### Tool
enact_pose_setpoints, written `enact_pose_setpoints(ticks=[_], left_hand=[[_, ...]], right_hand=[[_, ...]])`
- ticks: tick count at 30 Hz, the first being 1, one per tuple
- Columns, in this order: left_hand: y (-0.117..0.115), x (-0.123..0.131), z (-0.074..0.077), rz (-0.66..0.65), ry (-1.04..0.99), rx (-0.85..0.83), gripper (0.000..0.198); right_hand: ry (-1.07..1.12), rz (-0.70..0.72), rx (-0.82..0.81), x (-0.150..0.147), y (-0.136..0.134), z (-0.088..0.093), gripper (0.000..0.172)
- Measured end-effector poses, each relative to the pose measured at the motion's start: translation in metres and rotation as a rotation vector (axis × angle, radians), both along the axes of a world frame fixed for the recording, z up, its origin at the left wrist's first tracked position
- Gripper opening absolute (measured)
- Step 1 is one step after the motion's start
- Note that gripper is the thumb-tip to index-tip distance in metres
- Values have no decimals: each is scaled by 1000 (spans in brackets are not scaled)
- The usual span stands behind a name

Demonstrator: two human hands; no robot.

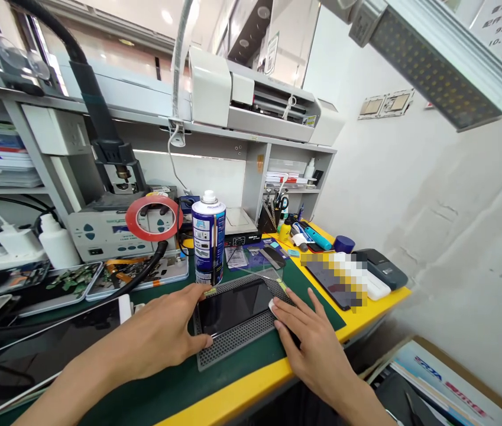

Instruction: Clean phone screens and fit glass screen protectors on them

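Observation:
A black smartphone (235,306) lies screen up on a grey perforated mat (228,349), over a green work mat (166,384). My left hand (162,325) grips the phone's left end, its thumb at the near edge and its fingers at the far edge. At the right end, my right hand (310,337) holds a small white piece (272,306) under its fingertips, against the phone's edge. What the white piece is made of cannot be made out. A clear sheet (272,273) with a yellow-green tab stands at the perforated mat's far right corner.
Behind the phone stands a blue spray can (209,236). Left are a red tape roll (154,216), a tray of parts (139,275) and a large tablet (68,337). Another phone (333,284) lies right on the yellow tabletop (242,396). A lamp (437,71) hangs overhead.

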State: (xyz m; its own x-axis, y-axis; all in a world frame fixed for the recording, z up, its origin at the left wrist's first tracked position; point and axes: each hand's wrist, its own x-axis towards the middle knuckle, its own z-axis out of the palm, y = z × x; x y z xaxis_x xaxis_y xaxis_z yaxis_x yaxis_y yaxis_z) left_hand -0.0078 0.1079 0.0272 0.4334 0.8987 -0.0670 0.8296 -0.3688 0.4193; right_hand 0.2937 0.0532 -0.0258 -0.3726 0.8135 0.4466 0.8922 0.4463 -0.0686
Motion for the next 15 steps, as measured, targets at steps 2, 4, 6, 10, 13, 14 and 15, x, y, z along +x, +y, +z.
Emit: enact_pose_setpoints(ticks=[2, 4, 6, 10, 13, 14, 15], left_hand=[[-2, 3, 3, 21, 9, -9, 78], [-4, 6, 6, 45, 27, -19, 78], [-4, 7, 7, 45, 30, -21, 79], [-2, 2, 3, 3, 4, -22, 80], [0, 0, 1, -10, 13, -28, 80], [0, 0, 2, -12, 20, -31, 80], [-1, 0, 3, -11, 27, -33, 80]], right_hand=[[8, 28, 46, 7, -2, -4, 35], [22, 55, 74, 14, -3, -7, 35], [40, 72, 91, 23, 0, -8, 34], [17, -14, 127, 49, 19, 3, 32], [-61, -192, 63, 63, 40, 23, 28], [-59, -232, 22, 64, 47, 30, 29], [-35, -260, -22, 63, 55, 37, 31]])
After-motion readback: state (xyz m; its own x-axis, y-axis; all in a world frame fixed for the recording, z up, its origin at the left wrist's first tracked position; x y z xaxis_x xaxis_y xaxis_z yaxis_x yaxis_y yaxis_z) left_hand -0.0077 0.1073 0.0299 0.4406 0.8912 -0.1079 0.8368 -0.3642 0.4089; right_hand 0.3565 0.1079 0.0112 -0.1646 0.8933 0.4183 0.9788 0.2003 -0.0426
